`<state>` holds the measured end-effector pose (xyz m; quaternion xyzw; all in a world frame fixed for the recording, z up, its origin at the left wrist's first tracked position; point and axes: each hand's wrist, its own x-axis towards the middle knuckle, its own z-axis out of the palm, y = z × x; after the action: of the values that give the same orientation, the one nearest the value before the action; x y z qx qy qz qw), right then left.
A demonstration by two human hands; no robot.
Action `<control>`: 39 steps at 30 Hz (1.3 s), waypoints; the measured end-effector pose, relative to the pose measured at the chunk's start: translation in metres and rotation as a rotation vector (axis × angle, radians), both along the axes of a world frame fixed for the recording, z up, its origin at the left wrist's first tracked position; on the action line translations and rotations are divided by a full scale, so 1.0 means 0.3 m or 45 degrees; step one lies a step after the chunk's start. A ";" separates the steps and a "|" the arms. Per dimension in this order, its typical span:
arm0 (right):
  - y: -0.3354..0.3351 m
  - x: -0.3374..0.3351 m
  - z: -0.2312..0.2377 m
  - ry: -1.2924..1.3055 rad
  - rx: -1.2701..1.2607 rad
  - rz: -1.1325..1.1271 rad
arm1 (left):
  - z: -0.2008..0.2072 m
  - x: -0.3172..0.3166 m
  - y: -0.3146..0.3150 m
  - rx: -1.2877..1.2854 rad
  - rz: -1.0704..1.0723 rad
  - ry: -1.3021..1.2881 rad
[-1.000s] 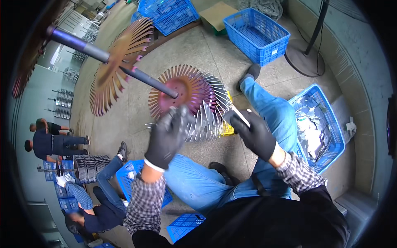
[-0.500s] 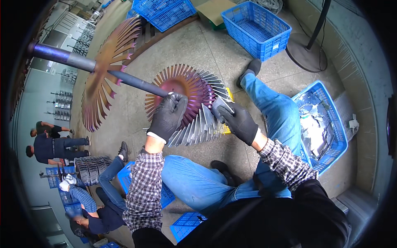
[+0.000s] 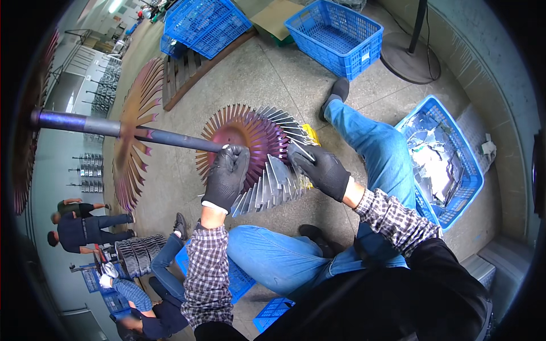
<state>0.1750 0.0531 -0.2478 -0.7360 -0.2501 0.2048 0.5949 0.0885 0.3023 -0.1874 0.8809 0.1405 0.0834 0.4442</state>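
Note:
A long metal shaft [image 3: 176, 138] carries a far slotted disc [image 3: 136, 133] and a near slotted disc [image 3: 219, 122], both tinted bronze and purple. My gloved left hand [image 3: 226, 179] is closed around the shaft beside the near disc, hiding that part of it. Thin grey metal plates [image 3: 259, 190] stand out like fan blades along the near disc's rim. At the rim's right side, my gloved right hand [image 3: 325, 173] pinches a few flat metal plates [image 3: 300, 152]. Their inner edges reach close to the slots; contact cannot be made out.
To my right stands a blue crate [image 3: 475, 187] filled with shiny metal plates. Another blue crate [image 3: 341, 48] is ahead, near a round stand base [image 3: 410, 59]. Stacked blue crates [image 3: 207, 28] sit on a wooden pallet [image 3: 187, 79]. A seated co-worker [image 3: 162, 310] is at lower left.
The view has shifted, so the shaft and discs appear lower. My right hand has tilted slightly at the rim, and a broad plate now shows upright below it. My left hand keeps its grip.

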 end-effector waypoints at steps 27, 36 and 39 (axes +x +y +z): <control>0.069 0.006 -0.016 -0.487 0.007 0.075 | 0.067 0.032 -0.025 0.190 0.048 0.247; 0.096 -0.008 0.004 -0.653 -0.173 0.113 | 0.104 0.095 -0.030 0.686 -0.012 0.488; 0.102 -0.018 -0.002 -0.628 -0.164 0.088 | 0.097 0.107 -0.037 0.822 0.016 0.513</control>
<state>0.1697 0.0837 -0.2484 -0.7910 -0.3991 0.0551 0.4604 0.1206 0.2913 -0.1583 0.9734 0.1970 -0.0487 0.1068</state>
